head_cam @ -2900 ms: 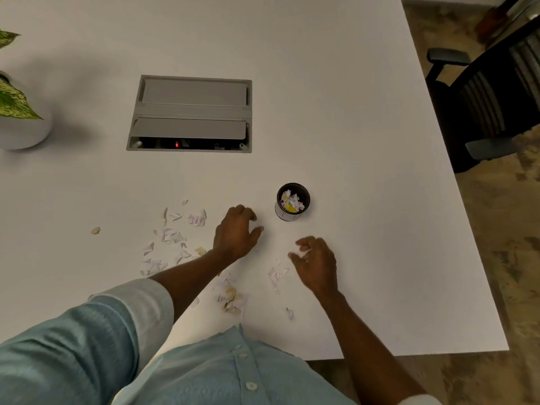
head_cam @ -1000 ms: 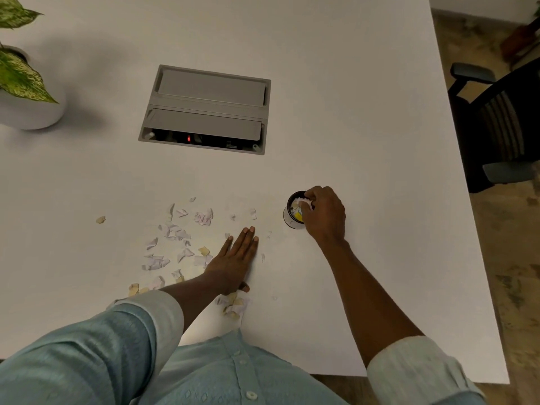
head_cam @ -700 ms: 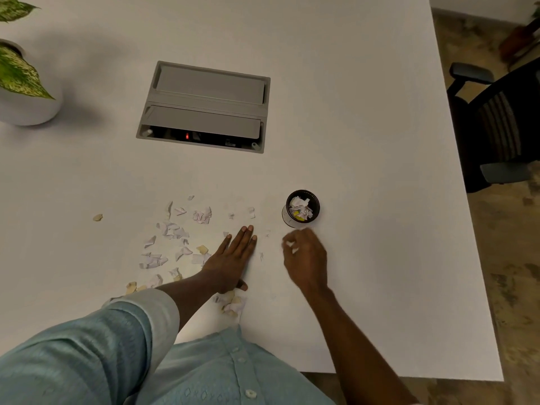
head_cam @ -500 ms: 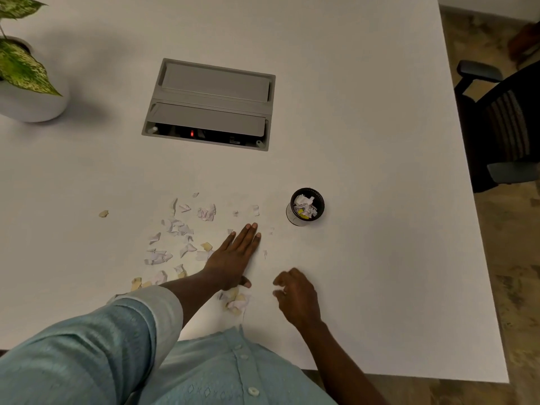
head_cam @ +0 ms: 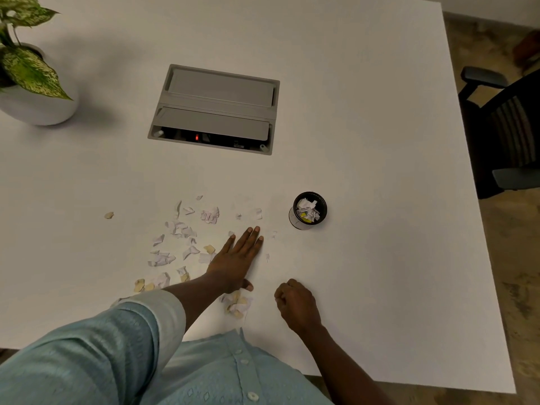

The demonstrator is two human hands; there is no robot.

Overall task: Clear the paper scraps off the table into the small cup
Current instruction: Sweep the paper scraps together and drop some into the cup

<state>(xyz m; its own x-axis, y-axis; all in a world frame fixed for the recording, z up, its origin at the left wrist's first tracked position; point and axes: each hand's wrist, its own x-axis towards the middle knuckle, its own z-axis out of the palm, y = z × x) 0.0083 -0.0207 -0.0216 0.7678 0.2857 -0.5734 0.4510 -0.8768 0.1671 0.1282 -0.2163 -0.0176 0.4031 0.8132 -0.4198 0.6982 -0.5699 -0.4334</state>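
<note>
Small round black cup (head_cam: 309, 210) upright, mouth up, crumpled scraps inside. Torn white and yellowish paper scraps (head_cam: 178, 244) litter the smooth white table (head_cam: 365, 141). Left hand (head_cam: 237, 260) flat, fingers together. Right hand (head_cam: 296, 304) curled closed; contents unseen.

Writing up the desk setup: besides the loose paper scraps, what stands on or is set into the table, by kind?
Small cup: 1
Potted plant: 1
Recessed cable box: 1
Total: 3
</note>
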